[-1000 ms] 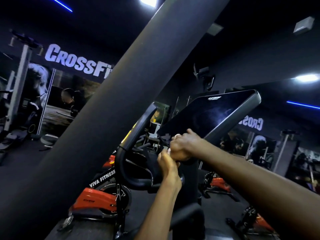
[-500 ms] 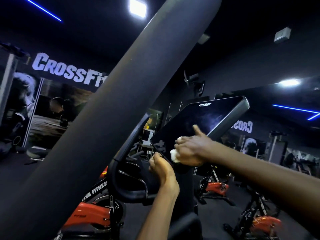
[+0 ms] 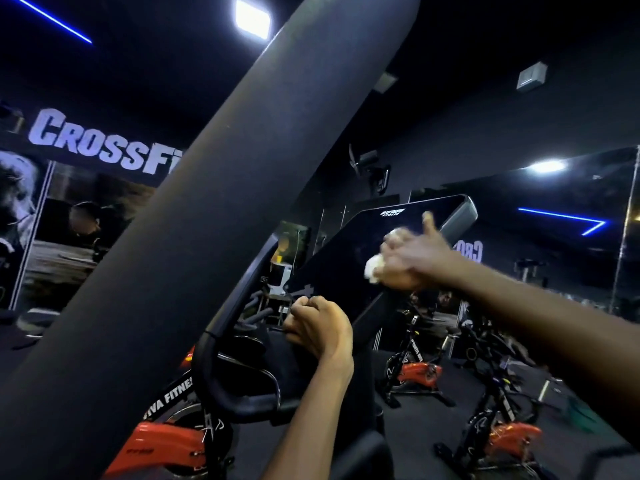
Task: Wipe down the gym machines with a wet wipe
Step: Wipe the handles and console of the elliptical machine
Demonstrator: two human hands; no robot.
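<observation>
Right hand (image 3: pixel 414 259), right of centre, presses a bunched white wet wipe (image 3: pixel 374 268) under curled fingers against the dark console screen (image 3: pixel 349 258) of the machine, thumb raised. Left hand (image 3: pixel 317 329), lower centre, grips the console's lower edge, steadying it. Best practice, judged: overlapping strokes, light pressure, reaching the screen's upper corners.

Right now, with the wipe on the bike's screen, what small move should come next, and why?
Probably sweep the right hand and its wet wipe up toward the screen top edge. The wipe sits mid-screen near the right rim, with dark glass above it seemingly not yet covered. The left hand grips near the screen's lower corner, which should steady it.
</observation>
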